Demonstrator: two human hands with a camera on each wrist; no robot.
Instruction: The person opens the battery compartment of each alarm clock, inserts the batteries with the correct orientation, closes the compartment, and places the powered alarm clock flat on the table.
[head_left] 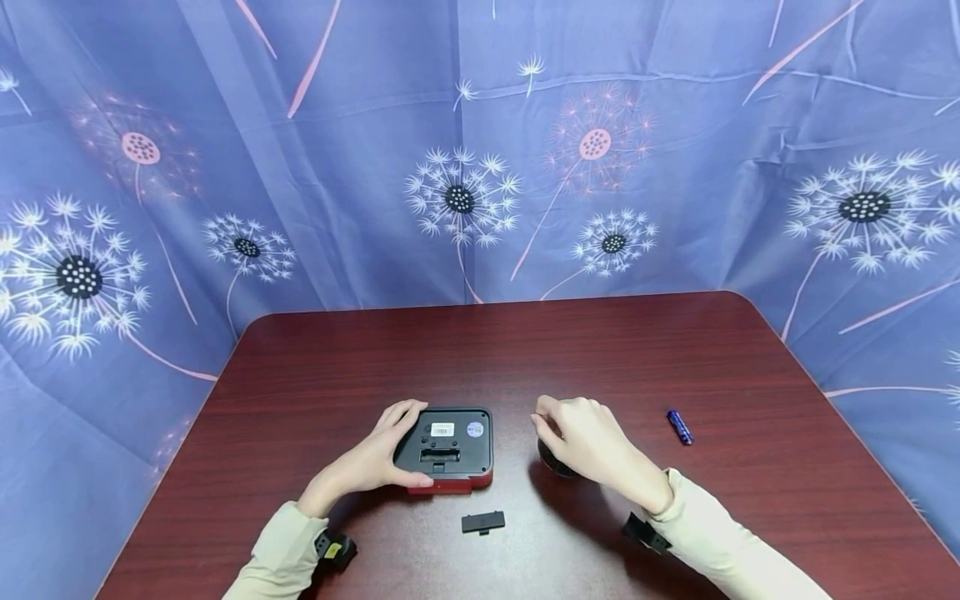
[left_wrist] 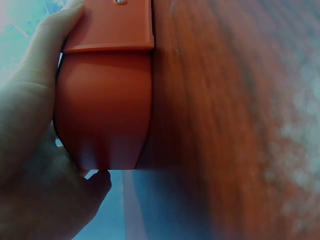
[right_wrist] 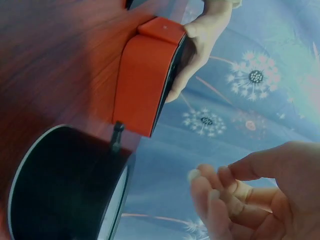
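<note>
My left hand [head_left: 378, 454] grips the left side of a red and black box-shaped device [head_left: 480, 450], thumb on the near edge and fingers over the far edge. Its black face is up, with stickers and an uncovered battery slot [head_left: 439, 456] that looks dark inside. Just in front of it lies a small black battery cover [head_left: 483, 522]. Above a round black container [right_wrist: 55, 185] hovers my right hand [head_left: 588, 433], fingers loosely bent and nothing visible in them. In the head view this hand hides most of the container.
A blue battery [head_left: 680, 427] lies to the right of my right hand on the dark red wooden table [head_left: 495, 358]. A blue curtain with dandelion prints [head_left: 360, 183] hangs behind the table and along both sides.
</note>
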